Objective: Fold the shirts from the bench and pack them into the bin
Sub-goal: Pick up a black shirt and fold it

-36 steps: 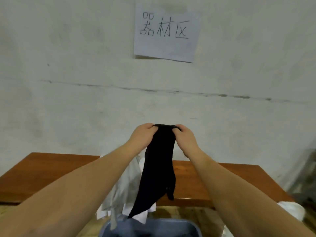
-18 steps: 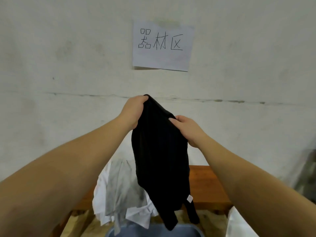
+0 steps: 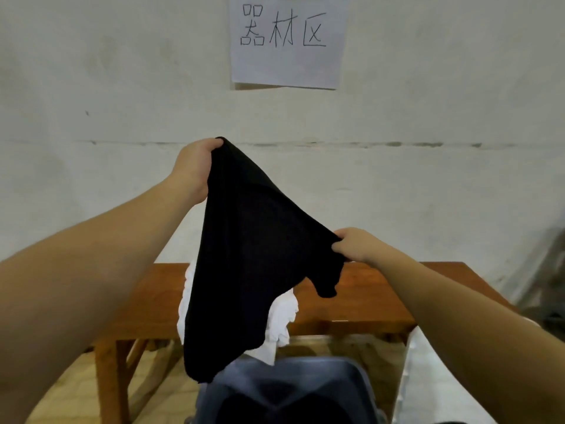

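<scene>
Single view, head-worn, wide-angle. Faces forward and slightly down toward a pale wall point(image 3: 122, 87) with a paper sign point(image 3: 289, 41) near top centre. Both forearms enter from the lower corners, close to the lens. Wooden bench point(image 3: 382, 298) mid-distance, seen from above its front edge. Grey bin point(image 3: 351, 374) directly below, cut by the bottom edge. No second view to compare

"器材区" on wall paper sheet point(image 3: 289, 41)

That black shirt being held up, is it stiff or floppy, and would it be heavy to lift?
Probably floppy: the black shirt sags between the left hand and right hand. Likely light, since fingertip pinches hold it. It shouldn't roll or break.
</scene>
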Demonstrator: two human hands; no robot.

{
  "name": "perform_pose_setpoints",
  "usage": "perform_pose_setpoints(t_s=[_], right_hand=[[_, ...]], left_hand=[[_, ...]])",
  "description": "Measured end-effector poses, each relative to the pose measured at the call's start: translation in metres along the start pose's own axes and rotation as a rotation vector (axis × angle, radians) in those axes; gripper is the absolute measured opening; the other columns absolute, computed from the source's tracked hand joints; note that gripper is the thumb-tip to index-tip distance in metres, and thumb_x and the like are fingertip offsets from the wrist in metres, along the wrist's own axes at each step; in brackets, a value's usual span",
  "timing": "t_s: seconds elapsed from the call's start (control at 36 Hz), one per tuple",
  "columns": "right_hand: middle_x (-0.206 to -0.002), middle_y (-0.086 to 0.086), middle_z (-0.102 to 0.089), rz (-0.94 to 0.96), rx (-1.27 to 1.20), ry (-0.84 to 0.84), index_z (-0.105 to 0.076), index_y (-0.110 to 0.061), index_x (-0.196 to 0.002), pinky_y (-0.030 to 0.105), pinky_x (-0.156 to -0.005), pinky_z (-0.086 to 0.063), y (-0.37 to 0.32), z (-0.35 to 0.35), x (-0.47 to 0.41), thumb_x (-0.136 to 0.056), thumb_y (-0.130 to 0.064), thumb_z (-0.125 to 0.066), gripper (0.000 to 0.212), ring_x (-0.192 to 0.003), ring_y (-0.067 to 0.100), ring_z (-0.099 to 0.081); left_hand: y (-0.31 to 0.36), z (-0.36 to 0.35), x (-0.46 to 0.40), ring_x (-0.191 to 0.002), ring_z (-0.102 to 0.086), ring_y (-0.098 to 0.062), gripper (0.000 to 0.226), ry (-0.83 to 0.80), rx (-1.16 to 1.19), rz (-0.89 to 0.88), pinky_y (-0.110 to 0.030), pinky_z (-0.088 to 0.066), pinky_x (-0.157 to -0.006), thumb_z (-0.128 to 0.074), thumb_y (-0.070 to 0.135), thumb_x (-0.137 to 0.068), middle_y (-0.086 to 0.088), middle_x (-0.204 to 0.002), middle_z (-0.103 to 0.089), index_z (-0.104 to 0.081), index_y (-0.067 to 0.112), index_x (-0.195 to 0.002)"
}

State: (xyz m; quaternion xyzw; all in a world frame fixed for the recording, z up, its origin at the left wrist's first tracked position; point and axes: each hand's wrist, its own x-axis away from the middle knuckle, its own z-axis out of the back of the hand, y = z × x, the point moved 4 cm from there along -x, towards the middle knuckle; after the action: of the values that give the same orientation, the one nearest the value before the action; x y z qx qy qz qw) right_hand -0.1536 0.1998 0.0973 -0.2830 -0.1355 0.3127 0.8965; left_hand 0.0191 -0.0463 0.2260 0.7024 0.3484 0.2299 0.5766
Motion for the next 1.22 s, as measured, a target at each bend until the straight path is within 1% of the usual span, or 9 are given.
perform_pose_setpoints(t_s=[0.17, 0.33, 0.5, 0.61, 0.69, 0.83, 0.97, 1.11, 1.22], right_hand=[[-0.073, 0.009, -0.061, -0.039, 0.033, 0.096, -0.064, -0.005, -0.096, 0.030, -0.055, -0.039, 0.016, 0.016, 0.003, -0.095, -0.013, -0.048, 0.019, -0.061, 0.023, -0.055], [-0.095, 0.006, -0.069, -0.021, 0.016, 0.066, -0.067, -0.017, -0.101, 0.036, -0.081, -0.056, 0.016, 0.032, 0.008, -0.091, -0.014, -0.047, 0.023, -0.087, 0.023, -0.067], [-0.104, 0.008, -0.067, -0.007, 0.200, -0.114, -0.063, -0.011, -0.109, 0.033, -0.078, -0.060, -0.002, 0.046, 0.015, -0.101, -0.024, -0.047, 0.023, -0.090, 0.023, -0.069], [-0.109, -0.005, -0.063, 0.002, 0.330, -0.205, -0.065, -0.023, -0.113, 0.032, -0.083, -0.058, -0.019, 0.062, 0.023, -0.099, -0.038, -0.053, 0.023, -0.100, 0.015, -0.061], [-0.105, -0.006, -0.069, 0.028, 0.187, -0.232, -0.069, -0.021, -0.107, 0.032, -0.087, -0.057, -0.036, 0.071, 0.030, -0.097, -0.039, -0.058, 0.023, -0.101, 0.014, -0.064], [-0.105, 0.000, -0.073, 0.152, -0.240, -0.196, -0.069, -0.021, -0.112, 0.030, -0.080, -0.056, -0.065, 0.080, 0.032, -0.098, -0.025, -0.060, 0.017, -0.096, 0.015, -0.069], [-0.089, 0.000, -0.070, 0.230, -0.642, -0.072, -0.067, -0.025, -0.114, 0.036, -0.089, -0.055, -0.090, 0.083, 0.028, -0.098, -0.019, -0.059, 0.018, -0.089, 0.015, -0.065], [-0.085, -0.002, -0.069, 0.311, -0.963, 0.023, -0.066, -0.020, -0.106, 0.020, -0.064, -0.053, -0.120, 0.089, 0.035, -0.100, -0.013, -0.055, 0.015, -0.075, 0.008, -0.066], [-0.094, 0.000, -0.068, 0.387, -1.102, 0.108, -0.067, -0.017, -0.104, 0.025, -0.076, -0.055, -0.141, 0.096, 0.037, -0.100, -0.010, -0.054, 0.015, -0.088, 0.013, -0.066]], left_hand=[[-0.006, 0.022, -0.012, -0.094, -0.071, -0.026, 0.016, 0.058, 0.019, 0.025, -0.044, -0.058, -0.085, -0.063, 0.023, -0.089, -0.008, -0.101, -0.073, -0.068, 0.012, -0.100], [-0.013, 0.035, -0.019, -0.093, -0.071, -0.025, 0.016, 0.091, 0.017, 0.042, -0.041, -0.059, -0.082, -0.062, 0.023, -0.089, -0.007, -0.102, -0.072, -0.068, 0.013, -0.101], [-0.021, 0.038, -0.024, -0.090, -0.070, -0.024, 0.015, 0.093, -0.021, 0.070, -0.037, -0.058, -0.076, -0.062, 0.025, -0.090, -0.007, -0.102, -0.072, -0.067, 0.013, -0.098], [-0.029, 0.036, -0.024, -0.087, -0.069, -0.023, 0.013, 0.085, -0.049, 0.089, -0.035, -0.056, -0.070, -0.060, 0.025, -0.093, -0.006, -0.097, -0.070, -0.066, 0.014, -0.093], [-0.035, 0.034, -0.025, -0.084, -0.068, -0.023, 0.015, 0.068, -0.078, 0.106, -0.034, -0.055, -0.069, -0.058, 0.024, -0.094, -0.007, -0.095, -0.069, -0.065, 0.011, -0.095], [-0.047, 0.029, -0.026, -0.090, -0.067, -0.026, 0.016, 0.041, -0.146, 0.133, -0.036, -0.055, -0.076, -0.058, 0.026, -0.094, -0.009, -0.099, -0.068, -0.063, 0.011, -0.094], [-0.058, 0.021, -0.022, -0.087, -0.065, -0.025, 0.018, 0.015, -0.193, 0.147, -0.033, -0.052, -0.067, -0.056, 0.028, -0.095, -0.008, -0.096, -0.067, -0.063, 0.012, -0.093], [-0.066, 0.012, -0.017, -0.098, -0.065, -0.027, 0.027, -0.058, -0.289, 0.135, -0.041, -0.050, -0.096, -0.054, 0.033, -0.096, -0.008, -0.104, -0.069, -0.065, 0.010, -0.106], [-0.072, 0.000, -0.002, -0.105, -0.059, -0.019, 0.049, -0.274, -0.599, 0.091, -0.038, -0.045, -0.097, -0.046, 0.056, -0.096, -0.002, -0.117, -0.063, -0.055, 0.012, -0.118]])
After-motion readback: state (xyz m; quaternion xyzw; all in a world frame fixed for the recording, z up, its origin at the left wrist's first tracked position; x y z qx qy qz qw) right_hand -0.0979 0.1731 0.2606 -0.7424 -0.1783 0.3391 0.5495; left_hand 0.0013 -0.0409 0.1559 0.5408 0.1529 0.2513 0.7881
